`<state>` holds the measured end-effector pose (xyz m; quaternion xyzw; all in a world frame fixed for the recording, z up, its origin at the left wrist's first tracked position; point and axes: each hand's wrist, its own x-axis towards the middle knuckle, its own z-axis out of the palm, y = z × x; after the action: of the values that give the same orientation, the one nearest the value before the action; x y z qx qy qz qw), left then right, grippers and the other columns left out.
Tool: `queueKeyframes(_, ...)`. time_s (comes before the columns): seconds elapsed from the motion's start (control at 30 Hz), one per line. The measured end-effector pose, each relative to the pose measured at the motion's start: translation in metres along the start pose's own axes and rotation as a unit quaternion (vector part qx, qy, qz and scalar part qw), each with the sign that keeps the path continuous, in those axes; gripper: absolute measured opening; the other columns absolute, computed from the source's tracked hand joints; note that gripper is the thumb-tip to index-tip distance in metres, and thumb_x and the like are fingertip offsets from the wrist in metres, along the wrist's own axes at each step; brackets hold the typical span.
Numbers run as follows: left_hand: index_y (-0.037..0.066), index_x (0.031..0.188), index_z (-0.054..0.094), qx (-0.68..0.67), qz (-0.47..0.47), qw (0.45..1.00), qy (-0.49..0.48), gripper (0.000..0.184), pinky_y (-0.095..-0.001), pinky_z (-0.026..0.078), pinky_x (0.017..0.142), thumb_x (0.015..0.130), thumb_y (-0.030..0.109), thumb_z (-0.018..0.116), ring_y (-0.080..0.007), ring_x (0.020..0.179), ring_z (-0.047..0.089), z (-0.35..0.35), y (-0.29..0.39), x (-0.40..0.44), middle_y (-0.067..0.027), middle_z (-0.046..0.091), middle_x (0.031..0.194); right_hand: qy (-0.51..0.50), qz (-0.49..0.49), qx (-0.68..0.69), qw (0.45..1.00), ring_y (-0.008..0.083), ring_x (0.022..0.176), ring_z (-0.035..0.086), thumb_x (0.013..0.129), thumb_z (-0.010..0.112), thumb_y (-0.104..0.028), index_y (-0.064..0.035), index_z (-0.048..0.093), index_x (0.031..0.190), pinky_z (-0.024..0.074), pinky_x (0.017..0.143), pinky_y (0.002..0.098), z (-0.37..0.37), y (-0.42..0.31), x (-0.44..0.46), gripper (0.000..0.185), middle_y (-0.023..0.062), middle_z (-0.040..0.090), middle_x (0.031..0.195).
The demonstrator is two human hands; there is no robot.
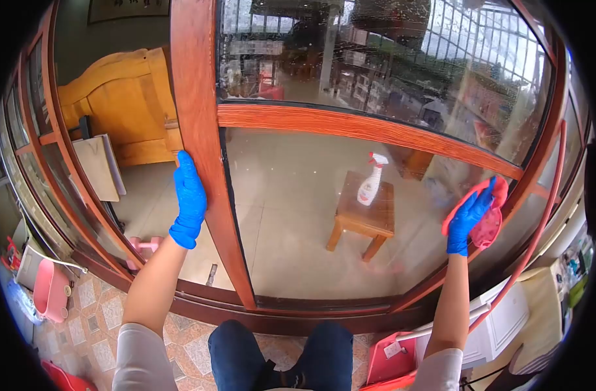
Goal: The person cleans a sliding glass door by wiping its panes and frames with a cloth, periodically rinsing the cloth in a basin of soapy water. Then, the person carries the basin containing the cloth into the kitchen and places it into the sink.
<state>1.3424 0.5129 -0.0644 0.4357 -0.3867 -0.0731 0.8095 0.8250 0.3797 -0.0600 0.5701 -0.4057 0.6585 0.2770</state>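
My left hand (190, 201), in a blue glove, holds the left edge of the sliding door's reddish wooden frame (199, 78). Some of its fingers are hidden behind that edge. Over at the right, my right hand (469, 216), also gloved in blue, presses a pink cloth (487, 228) to the lower glass pane (298, 241) close to the right stile. Beyond the glass, a white spray bottle (369, 186) with a red-and-white trigger head stands on a small wooden stool (366, 215). The upper pane (376, 58) is speckled with drops and reflects windows and buildings.
Through the opening at left are a wooden headboard (125, 104), leaning boards (97, 168) and a pink dumbbell (141, 247). A pink bin (52, 290) stands at far left. A red dustpan (390, 362) and a long red pole (539, 231) are at right.
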Motion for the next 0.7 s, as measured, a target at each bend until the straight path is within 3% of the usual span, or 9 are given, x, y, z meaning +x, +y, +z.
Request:
queueKeyframes(0.07,-0.002,0.075,0.051,0.035,0.033,0.999,0.008,0.054,-0.0295,0.036,0.059,0.094,0.045,0.034,-0.0106,0.068,0.038,-0.008,-0.021,0.007,-0.0010,0.046,0.071,0.051,0.061,-0.046,0.996,0.0249,0.131,0.023,0.095,0.036,-0.021,0.0001,0.018,0.138,0.0184,0.106,0.0321,0.003,0.054,-0.005,0.051,0.0128,0.026,0.142)
queueKeyframes(0.17,0.000,0.065,0.045,0.073,0.059,0.995,0.027,0.055,-0.0308,0.031,0.053,0.094,0.045,0.033,-0.0111,0.062,0.033,-0.008,-0.022,0.008,-0.0003,0.039,0.063,0.066,0.036,0.001,0.997,0.0250,0.129,0.027,0.094,0.034,-0.016,0.0019,0.020,0.137,0.0195,0.105,0.0334,0.035,-0.069,-0.009,0.048,0.0141,0.027,0.141)
queueKeyframes(0.23,0.000,0.062,0.041,0.090,0.079,0.993,0.023,0.055,-0.0311,0.029,0.051,0.094,0.044,0.033,-0.0115,0.060,0.031,-0.008,-0.014,0.008,0.0000,0.035,0.061,-0.029,-0.035,-0.056,0.997,0.0342,0.126,0.030,0.088,0.042,-0.017,0.0014,0.024,0.136,0.0173,0.104,0.0436,0.050,-0.186,-0.029,0.054,0.0172,0.029,0.139)
queueKeyframes(0.27,0.000,0.062,0.040,0.059,0.058,0.997,-0.007,0.054,-0.0309,0.029,0.051,0.094,0.044,0.034,-0.0115,0.059,0.031,-0.008,-0.009,0.005,-0.0005,0.036,0.060,-0.291,0.053,-0.081,0.952,0.0359,0.124,0.031,0.085,0.045,-0.019,0.0009,0.025,0.135,0.0188,0.104,0.0456,0.041,-0.236,-0.035,0.058,0.0178,0.038,0.133)
queueKeyframes(0.3,0.000,0.062,0.039,0.027,0.038,0.998,-0.037,0.054,-0.0306,0.029,0.051,0.094,0.043,0.034,-0.0116,0.058,0.031,-0.008,-0.004,0.004,-0.0010,0.036,0.060,-0.247,-0.125,0.010,0.961,0.0325,0.122,0.035,0.083,0.047,-0.019,-0.0014,0.035,0.131,0.0249,0.101,0.0446,0.059,-0.254,-0.054,0.052,0.0159,0.048,0.122)
queueKeyframes(0.33,-0.002,0.065,0.043,0.015,0.032,0.998,-0.046,0.054,-0.0315,0.031,0.052,0.094,0.042,0.035,-0.0121,0.058,0.033,-0.009,-0.006,0.005,-0.0022,0.037,0.059,-0.247,-0.125,0.014,0.961,0.0325,0.122,0.035,0.083,0.047,-0.019,-0.0014,0.035,0.131,0.0249,0.101,0.0446,0.066,-0.283,-0.052,0.052,0.0159,0.048,0.122)
queueKeyframes(0.4,-0.003,0.067,0.045,0.028,0.067,0.997,-0.023,0.055,-0.0317,0.032,0.052,0.094,0.042,0.034,-0.0122,0.059,0.034,-0.005,-0.015,0.008,-0.0025,0.039,0.060,-0.236,-0.400,0.065,0.883,0.0248,0.123,0.038,0.080,0.050,-0.016,-0.0081,0.054,0.114,0.0296,0.097,0.0425,0.079,-0.334,-0.032,0.036,0.0105,0.051,0.120)
queueKeyframes(0.53,-0.005,0.072,0.049,0.033,0.067,0.996,-0.056,0.054,-0.0315,0.035,0.054,0.095,0.042,0.035,-0.0120,0.061,0.036,-0.008,0.012,0.001,-0.0039,0.044,0.062,-0.233,-0.423,0.141,0.864,0.0243,0.124,0.037,0.075,0.052,-0.015,-0.0092,0.053,0.117,0.0267,0.101,0.0423,0.091,-0.351,-0.023,0.043,0.0106,0.048,0.125)
queueKeyframes(0.7,-0.004,0.070,0.046,0.071,0.055,0.995,-0.044,0.053,-0.0301,0.033,0.053,0.094,0.042,0.037,-0.0115,0.060,0.033,-0.010,0.000,0.002,-0.0022,0.039,0.061,-0.341,-0.556,0.029,0.757,0.0167,0.122,0.040,0.078,0.050,-0.017,-0.0085,0.049,0.123,0.0311,0.099,0.0378,0.080,-0.291,-0.201,0.046,0.0078,0.044,0.130)
